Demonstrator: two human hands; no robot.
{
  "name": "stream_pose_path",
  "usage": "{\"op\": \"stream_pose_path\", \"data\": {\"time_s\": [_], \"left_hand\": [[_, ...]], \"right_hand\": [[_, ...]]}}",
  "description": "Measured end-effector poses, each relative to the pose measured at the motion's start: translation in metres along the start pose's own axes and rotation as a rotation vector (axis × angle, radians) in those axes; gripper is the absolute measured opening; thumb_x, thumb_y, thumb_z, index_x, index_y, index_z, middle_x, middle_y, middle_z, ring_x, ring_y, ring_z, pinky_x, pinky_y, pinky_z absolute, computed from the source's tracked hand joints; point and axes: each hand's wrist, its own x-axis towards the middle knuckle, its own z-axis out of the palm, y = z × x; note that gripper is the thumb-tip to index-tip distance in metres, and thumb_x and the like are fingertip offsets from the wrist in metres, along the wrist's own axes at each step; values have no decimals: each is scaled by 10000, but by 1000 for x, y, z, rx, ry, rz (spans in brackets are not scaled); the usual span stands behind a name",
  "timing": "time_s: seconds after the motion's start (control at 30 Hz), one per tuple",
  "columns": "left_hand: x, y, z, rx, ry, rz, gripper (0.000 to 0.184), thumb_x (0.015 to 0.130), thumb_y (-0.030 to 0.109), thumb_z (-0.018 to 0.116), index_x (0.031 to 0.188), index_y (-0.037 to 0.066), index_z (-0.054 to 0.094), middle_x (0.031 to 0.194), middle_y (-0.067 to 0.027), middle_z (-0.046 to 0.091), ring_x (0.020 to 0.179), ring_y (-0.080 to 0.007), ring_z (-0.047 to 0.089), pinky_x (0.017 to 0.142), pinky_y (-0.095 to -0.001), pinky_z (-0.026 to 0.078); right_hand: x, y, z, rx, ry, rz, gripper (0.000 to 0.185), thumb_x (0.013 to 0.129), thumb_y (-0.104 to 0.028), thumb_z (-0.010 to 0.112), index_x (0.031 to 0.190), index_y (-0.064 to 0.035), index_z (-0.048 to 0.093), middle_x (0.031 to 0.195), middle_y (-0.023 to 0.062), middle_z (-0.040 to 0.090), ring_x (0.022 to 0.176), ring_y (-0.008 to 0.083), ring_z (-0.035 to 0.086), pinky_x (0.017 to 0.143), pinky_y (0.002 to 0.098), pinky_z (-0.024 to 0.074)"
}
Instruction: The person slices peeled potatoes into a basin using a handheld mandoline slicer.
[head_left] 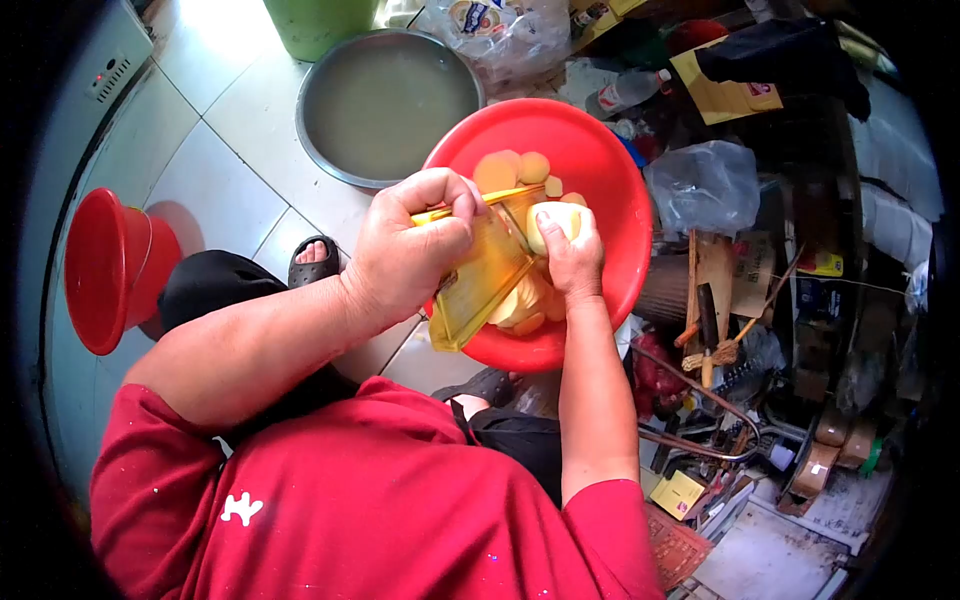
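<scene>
A yellow plastic slicer (481,290) slants over the red basin (607,180), its upper end gripped in the closed fingers of my left hand (425,230). My right hand (577,262) is closed around a pale, peeled potato (551,228), thumb on top, at the slicer's right side. Whether the potato touches the blade is hard to make out. Round yellowish slices (497,172) lie in the basin beyond the slicer, and more slices (527,310) are heaped below it, partly hidden by the slicer and my right hand.
A metal basin of cloudy water (390,105) stands on the tiles behind the red one. Left is a red bucket (97,270); a green bucket (318,25) stands at the back. Plastic bags (705,187), a bottle (628,93) and cluttered tools (708,330) crowd the right.
</scene>
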Motion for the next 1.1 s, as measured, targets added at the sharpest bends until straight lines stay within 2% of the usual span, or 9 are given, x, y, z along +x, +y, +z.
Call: {"op": "stream_pose_path", "data": {"time_s": [0.1, 0.23, 0.33, 0.43, 0.5, 0.57, 0.83, 0.97, 1.1], "left_hand": [[0, 2, -3, -19, 21, -31, 48, 715, 42, 525, 753, 61, 500, 938, -30, 535, 881, -126, 478, 830, -253, 388], [0, -1, -4, -20, 37, 5, 38, 731, 15, 540, 752, 43, 524, 879, -16, 554, 849, -112, 502, 798, -253, 429], [1, 1, -3, -7, 37, -29, 36, 731, 17, 543, 750, 41, 525, 883, -17, 556, 851, -112, 503, 803, -253, 429], [2, 2, -3, -62, 34, -35, 33, 733, 17, 542, 751, 41, 527, 883, -17, 557, 853, -111, 501, 808, -253, 428], [3, -3, -6, -72, 65, -48, 33, 735, 19, 542, 754, 42, 527, 879, -16, 558, 850, -110, 499, 808, -252, 427], [1, -2, -5, -61, 64, -33, 33, 736, 19, 540, 755, 42, 528, 878, -15, 558, 847, -108, 497, 804, -250, 426], [2, 1, -5, -14, 8, -29, 31, 762, 55, 530, 771, 66, 502, 952, -15, 542, 874, -113, 475, 812, -248, 393], [0, -1, -6, 27, 25, -26, 27, 762, 60, 529, 773, 66, 505, 950, -14, 543, 869, -114, 477, 816, -251, 396], [0, 0, -5, -1, 7, -23, 32, 751, 57, 526, 772, 66, 505, 945, -17, 542, 860, -118, 479, 811, -252, 398]], "right_hand": [[-17, -17, 4, 113, -25, -61, 493, 767, -325, 747, 1080, 1, 550, 965, 202, 635, 877, 340, 626, 780, 423, 500], [-42, -72, 3, -78, 40, -396, 505, 747, -343, 760, 1072, -15, 555, 967, 187, 625, 890, 344, 613, 799, 415, 493], [-4, -5, 6, 148, -50, 27, 347, 862, -248, 667, 1074, 1, 551, 944, 107, 659, 843, 204, 635, 761, 327, 509], [-1, -16, 4, 119, -29, 16, 347, 869, -247, 658, 1075, 10, 547, 933, 108, 658, 847, 197, 634, 755, 324, 510], [-20, -35, 3, 84, -62, -71, 487, 788, -349, 733, 1080, -7, 546, 955, 176, 645, 866, 304, 637, 773, 387, 506], [-46, -78, 2, 16, -45, -307, 521, 785, -381, 725, 1105, -14, 539, 988, 181, 626, 933, 317, 610, 840, 400, 473], [1, -11, 7, -33, 28, 26, 435, 819, -371, 689, 1019, -6, 564, 939, 221, 647, 874, 359, 637, 757, 424, 503], [-46, -80, 7, -44, -13, -370, 498, 804, -390, 705, 1080, -9, 544, 957, 196, 619, 879, 354, 609, 799, 431, 486], [-7, -16, 11, -91, 17, -61, 447, 826, -369, 691, 1045, -6, 549, 945, 223, 635, 865, 377, 625, 760, 444, 496]]}}
